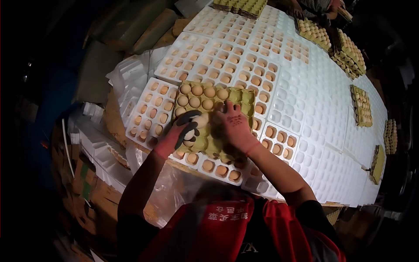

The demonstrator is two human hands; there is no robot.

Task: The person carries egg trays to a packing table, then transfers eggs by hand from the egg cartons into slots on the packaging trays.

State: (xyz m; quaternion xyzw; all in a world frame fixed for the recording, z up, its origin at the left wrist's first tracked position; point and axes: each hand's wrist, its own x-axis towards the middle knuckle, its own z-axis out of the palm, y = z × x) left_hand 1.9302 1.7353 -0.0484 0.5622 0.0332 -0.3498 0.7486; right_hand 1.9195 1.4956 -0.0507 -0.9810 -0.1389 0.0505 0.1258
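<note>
My left hand (180, 131), in a pink glove with dark fingers, is closed around eggs (200, 121) over the lower left of a yellow-green egg tray (248, 98). My right hand (233, 124), gloved in pink, reaches over the middle of this tray with its fingers bent down by an egg; what it holds, if anything, is hidden. Rows of eggs (196, 90) fill the tray's upper left, while cups along its right side hold none. The tray rests on white foam trays (279, 120), many with an egg in each cup.
More egg trays (314, 34) stand along the far right edge. Another egg tray stack (242, 6) is at the top. A person's hand (332, 12) shows at the top right. Stacked white foam (98, 150) and clear plastic (168, 192) lie at the left and near edge.
</note>
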